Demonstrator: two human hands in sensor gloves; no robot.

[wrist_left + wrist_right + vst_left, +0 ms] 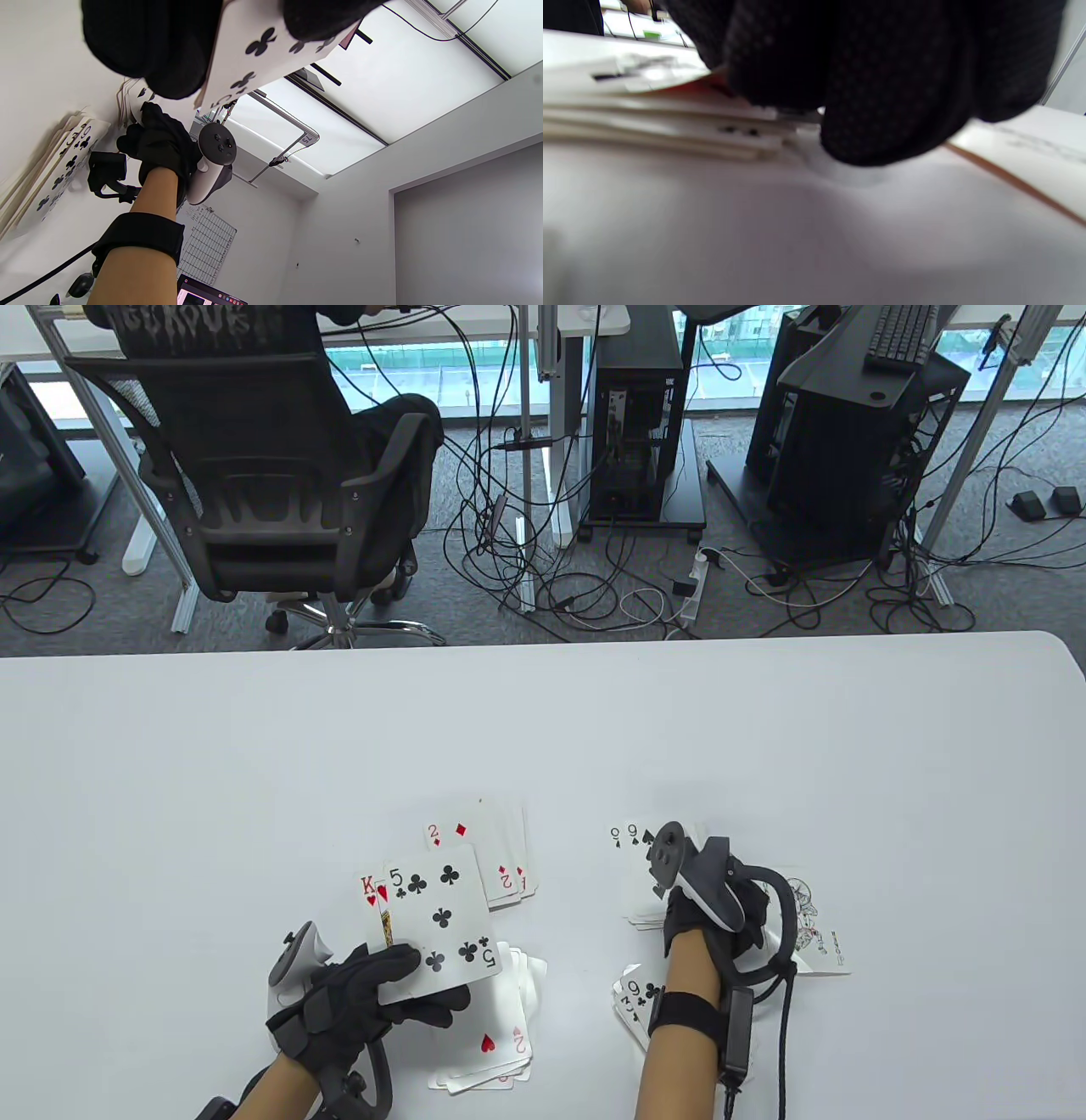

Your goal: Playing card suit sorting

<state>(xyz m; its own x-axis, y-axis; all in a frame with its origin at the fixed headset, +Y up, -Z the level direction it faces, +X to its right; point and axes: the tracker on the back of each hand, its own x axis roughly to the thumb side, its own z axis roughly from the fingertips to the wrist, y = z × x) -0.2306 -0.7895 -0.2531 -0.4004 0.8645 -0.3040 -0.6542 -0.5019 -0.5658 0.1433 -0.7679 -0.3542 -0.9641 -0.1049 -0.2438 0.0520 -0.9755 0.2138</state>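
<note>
Above the table, left hand (356,997) pinches five of clubs (441,920) face-up; right hand (708,912) grip unclear.

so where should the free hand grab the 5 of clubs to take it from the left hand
Pinch the far short edge of the 5 of clubs, near the printed 5, coming from above right. The left hand covers the near end, and a king of hearts sits tucked behind its left side, so only the far and right edges are free.
</note>
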